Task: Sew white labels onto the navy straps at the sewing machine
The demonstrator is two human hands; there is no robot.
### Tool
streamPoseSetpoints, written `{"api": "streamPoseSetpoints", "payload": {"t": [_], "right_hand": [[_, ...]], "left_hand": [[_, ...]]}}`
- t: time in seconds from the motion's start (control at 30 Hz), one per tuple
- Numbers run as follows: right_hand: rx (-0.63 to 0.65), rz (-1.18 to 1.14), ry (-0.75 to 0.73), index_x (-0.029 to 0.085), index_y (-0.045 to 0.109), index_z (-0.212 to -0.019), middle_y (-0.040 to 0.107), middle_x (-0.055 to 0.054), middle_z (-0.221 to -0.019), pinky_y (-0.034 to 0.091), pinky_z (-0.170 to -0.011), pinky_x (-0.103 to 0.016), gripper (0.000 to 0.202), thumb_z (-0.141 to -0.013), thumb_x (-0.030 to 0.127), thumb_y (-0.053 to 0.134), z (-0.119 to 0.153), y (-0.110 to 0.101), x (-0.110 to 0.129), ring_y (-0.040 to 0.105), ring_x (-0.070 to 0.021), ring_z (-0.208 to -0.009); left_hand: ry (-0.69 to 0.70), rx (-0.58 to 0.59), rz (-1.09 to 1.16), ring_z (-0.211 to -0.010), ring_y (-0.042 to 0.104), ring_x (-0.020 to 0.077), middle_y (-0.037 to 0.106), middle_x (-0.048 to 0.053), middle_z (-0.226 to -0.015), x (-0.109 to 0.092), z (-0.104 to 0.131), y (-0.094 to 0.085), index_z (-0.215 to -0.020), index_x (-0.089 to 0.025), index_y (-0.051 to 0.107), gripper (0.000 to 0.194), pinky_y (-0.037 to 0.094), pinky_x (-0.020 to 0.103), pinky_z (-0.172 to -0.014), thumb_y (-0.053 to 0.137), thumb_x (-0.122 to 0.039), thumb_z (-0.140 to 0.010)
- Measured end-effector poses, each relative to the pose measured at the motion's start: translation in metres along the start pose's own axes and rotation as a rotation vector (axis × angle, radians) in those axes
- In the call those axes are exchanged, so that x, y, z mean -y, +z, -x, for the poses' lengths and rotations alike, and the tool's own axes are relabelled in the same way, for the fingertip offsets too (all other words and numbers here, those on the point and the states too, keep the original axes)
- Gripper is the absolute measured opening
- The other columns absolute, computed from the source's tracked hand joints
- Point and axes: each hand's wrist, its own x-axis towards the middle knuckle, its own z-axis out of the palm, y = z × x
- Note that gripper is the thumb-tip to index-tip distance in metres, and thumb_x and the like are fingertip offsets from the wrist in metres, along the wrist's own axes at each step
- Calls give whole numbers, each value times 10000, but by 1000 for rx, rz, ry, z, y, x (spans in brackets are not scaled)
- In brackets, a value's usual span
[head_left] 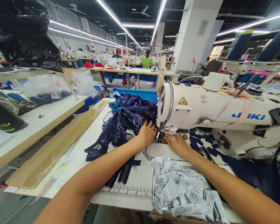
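A white JUKI sewing machine stands on the right, its needle area low at its left end. My left hand is just left of the presser foot, fingers bent down on a navy mesh garment at the edge of a tangled navy pile. On the other side of the foot, my right hand has its fingers drawn together against the needle plate. What those fingertips pinch, if anything, is hidden. A dark strip of fabric lies under the foot between both hands.
A clear box of white printed labels sits at the front edge, below my right forearm. Navy scraps lie beneath the machine arm. A blue bin is behind the pile. Cardboard lines the table's left side.
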Motion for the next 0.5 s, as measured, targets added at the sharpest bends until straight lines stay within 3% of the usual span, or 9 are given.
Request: {"api": "streamPoseSetpoints", "payload": {"t": [0.27,0.5], "right_hand": [[-6,-45,61,191,645,-1010,694,-88,-916,431,-744,-316,342,-905,269,329,0,6,-1,629,-226,-837],[-21,-43,-5,206,659,-988,697,-62,-901,460,-734,-290,313,-886,254,368,1,-3,-18,631,-206,-832]], "left_hand": [[17,-37,-13,-1087,460,266,615,97,-1056,1,0,1,-965,-157,623,255,275,493,-978,427,-130,-804],[77,-127,0,-1060,472,256,624,84,-1005,5,6,3,-994,-150,612,272,303,453,-960,442,-105,-786]]}}
